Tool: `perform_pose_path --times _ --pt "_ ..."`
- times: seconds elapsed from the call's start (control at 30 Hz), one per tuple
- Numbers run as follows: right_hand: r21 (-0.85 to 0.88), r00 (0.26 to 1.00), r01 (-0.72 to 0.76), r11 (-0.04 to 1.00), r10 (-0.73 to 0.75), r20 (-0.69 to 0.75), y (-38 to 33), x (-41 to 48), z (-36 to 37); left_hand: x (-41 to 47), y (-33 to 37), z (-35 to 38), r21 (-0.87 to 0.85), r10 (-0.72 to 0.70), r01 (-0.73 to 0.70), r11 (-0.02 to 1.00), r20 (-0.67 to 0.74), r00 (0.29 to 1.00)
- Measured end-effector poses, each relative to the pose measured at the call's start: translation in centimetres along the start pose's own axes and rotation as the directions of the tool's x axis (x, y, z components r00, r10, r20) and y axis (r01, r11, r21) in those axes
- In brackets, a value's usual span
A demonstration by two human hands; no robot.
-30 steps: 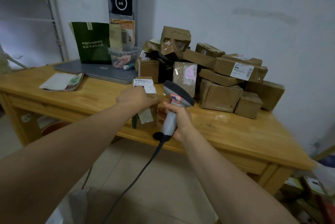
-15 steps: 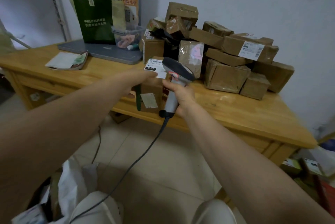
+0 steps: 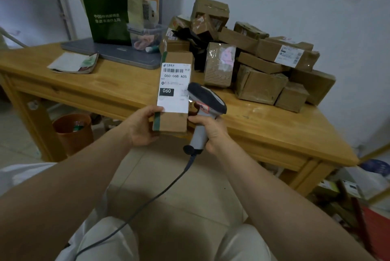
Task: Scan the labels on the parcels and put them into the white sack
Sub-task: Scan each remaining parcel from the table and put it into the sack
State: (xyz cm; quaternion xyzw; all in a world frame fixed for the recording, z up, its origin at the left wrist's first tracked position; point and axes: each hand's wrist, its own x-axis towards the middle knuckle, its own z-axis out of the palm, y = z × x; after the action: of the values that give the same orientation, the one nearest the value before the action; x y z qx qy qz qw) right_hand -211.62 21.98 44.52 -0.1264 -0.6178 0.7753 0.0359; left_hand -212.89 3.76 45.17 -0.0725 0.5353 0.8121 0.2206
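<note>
Left hand [image 3: 141, 128] closed around the lower left edge of a tall brown cardboard parcel with a green tape strip [image 3: 175, 120], thumb lying over the bottom corner of its white shipping label [image 3: 174, 87]. I read a barcode, "060-06B A05" and a black "060" block on it. Parcel held upright above the near edge of the light wooden table [image 3: 118, 85], label facing the camera.

Right hand [image 3: 211, 132] wrapped tight on the grip of a grey handheld barcode scanner with a dark head [image 3: 205, 108]; the head sits just beside the label's lower right corner. Its dark cable [image 3: 147, 201] hangs down between the knees.

Containers: a clear plastic tub [image 3: 145, 37] on a flat grey scale [image 3: 118, 54] holds pinkish items I cannot identify. A brown round bin [image 3: 72, 132] under the table holds some rubbish. A heap of brown cardboard parcels [image 3: 259, 83] covers the table's far right. White fabric shows at lower left; I cannot tell if it is the sack.
</note>
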Motion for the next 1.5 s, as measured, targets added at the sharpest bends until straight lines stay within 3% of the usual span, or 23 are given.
perform_pose_path --times 0.3,0.47,0.63,0.77,0.87,1.07,1.5 --pt "0.019 0.999 -0.006 1.000 0.005 0.040 -1.5 -0.8 0.4 -0.4 0.7 -1.5 0.087 0.075 -0.083 0.993 0.094 0.993" --pt "-0.010 0.999 0.021 1.000 -0.021 0.045 -1.9 -1.2 0.8 -1.5 2.0 -2.0 0.293 0.098 -0.148 0.945 0.179 0.979" --pt "-0.103 0.982 0.179 0.978 -0.172 0.076 -3.9 -2.1 1.6 -1.9 4.8 -2.1 0.294 0.264 -0.262 0.919 0.032 0.964" --pt "-0.009 0.963 0.174 0.985 -0.168 0.209 -5.6 -3.3 2.5 -2.1 6.5 -2.9 0.582 0.408 -0.267 0.768 -0.124 0.905" --pt "-0.019 0.960 0.158 0.987 -0.149 0.238 -6.5 -3.9 3.3 -2.4 7.4 -3.5 0.648 0.493 -0.311 0.695 -0.115 0.862" --pt "-0.083 0.952 0.184 0.979 -0.157 0.264 -6.9 -4.6 4.6 -3.3 7.8 -4.0 0.695 0.532 -0.318 0.645 -0.110 0.839" --pt "-0.149 0.947 0.175 0.973 -0.125 0.295 -7.3 -5.6 5.8 -4.3 8.0 -4.9 0.694 0.542 -0.288 0.660 -0.175 0.822"
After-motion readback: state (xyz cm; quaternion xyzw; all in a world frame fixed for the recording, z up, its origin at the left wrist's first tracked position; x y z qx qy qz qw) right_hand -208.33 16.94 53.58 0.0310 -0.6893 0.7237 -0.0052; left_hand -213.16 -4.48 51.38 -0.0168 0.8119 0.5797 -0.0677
